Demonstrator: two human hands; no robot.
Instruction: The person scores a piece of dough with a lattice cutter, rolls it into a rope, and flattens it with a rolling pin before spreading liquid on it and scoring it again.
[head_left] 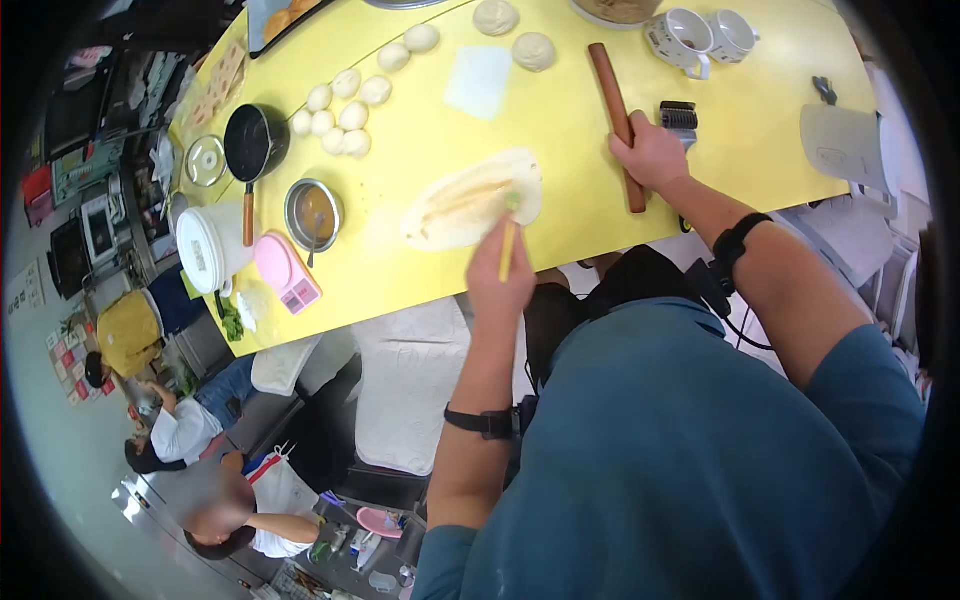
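Note:
My left hand (502, 270) is closed on a brush (508, 245) with a yellow handle. Its pale green head touches a flattened oval of dough (450, 230), which carries a brownish-yellow smear along its length. Farther right, my right hand (655, 152) grips a brown wooden rolling pin (607, 85) near its middle, the pin resting on the yellow table (400, 290). Beside that hand lies a dough cutter or roller tool (679, 116) with a black ridged head. A white sheet (478, 82) lies beyond the flattened dough.
Several dough balls (376, 90) sit at the back left, two larger ones (534, 52) beyond. A steel bowl (292, 215) with a spoon, a pink scale (283, 265), a black pan (256, 135) and a white tub (205, 250) stand left. Two mugs (683, 40) stand back right. Other people (185, 430) are at left.

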